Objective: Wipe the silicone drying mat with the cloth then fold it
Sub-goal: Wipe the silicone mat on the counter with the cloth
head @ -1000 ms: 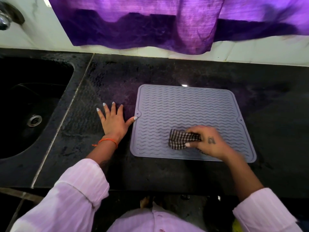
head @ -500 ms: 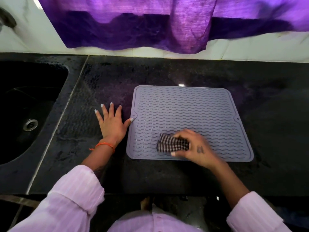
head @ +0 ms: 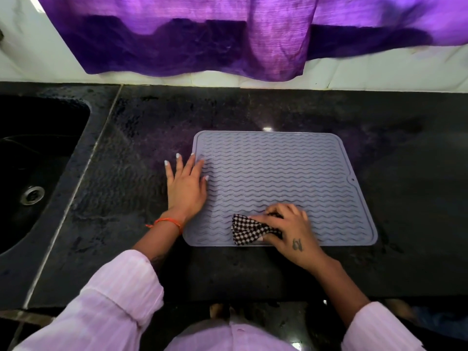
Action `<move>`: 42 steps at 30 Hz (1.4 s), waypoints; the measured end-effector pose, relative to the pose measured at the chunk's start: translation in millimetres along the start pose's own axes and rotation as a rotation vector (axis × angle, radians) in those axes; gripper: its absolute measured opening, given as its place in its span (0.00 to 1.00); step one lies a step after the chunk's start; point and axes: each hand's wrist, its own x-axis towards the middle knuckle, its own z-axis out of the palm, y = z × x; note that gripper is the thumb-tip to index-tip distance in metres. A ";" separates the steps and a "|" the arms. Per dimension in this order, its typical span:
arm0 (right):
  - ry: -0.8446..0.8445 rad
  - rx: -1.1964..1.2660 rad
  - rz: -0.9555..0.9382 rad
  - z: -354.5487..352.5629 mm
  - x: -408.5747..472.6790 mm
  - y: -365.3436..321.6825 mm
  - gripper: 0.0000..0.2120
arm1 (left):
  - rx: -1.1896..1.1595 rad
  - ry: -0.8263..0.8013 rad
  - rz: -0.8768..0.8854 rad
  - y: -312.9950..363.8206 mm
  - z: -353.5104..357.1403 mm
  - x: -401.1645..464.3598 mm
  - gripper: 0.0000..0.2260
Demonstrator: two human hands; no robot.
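Grey silicone drying mat (head: 278,178): matt, rubbery-looking, covered w/ raised wavy ridges & a smooth raised rim. Black-and-white checked cloth (head: 249,229) looks woven, soft, bunched; the black stone countertop (head: 141,138) is polished & mottled, semi-glossy w/ purple reflections, w/ a dimpled textured patch left of the mat. Purple curtain fabric (head: 202,41) has a fine slubby weave w/ slight sheen; round metal sink drain (head: 32,195) is shiny, pale pink shirt sleeve (head: 106,307) is thin striped cloth.

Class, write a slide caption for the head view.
Right hand wipes grey mat with checked cloth; left hand steadies it.
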 end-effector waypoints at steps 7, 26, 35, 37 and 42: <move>0.097 -0.176 0.051 4.2 34.6 10.8 0.21 | -0.027 -0.053 0.047 20.8 9.3 21.2 0.22; 0.074 -0.214 0.068 -9.7 113.3 48.1 0.20 | -0.041 -0.063 0.058 29.4 31.9 36.8 0.27; 0.083 -0.222 0.112 -15.9 149.5 64.6 0.20 | -0.064 -0.025 0.059 30.4 31.1 36.5 0.29; 0.011 -0.207 0.092 -19.7 155.7 69.9 0.20 | -0.053 -0.019 0.061 30.4 31.8 35.9 0.29; 0.125 -0.193 0.131 -32.6 185.3 77.2 0.21 | -0.054 -0.008 0.061 30.2 33.1 37.0 0.29</move>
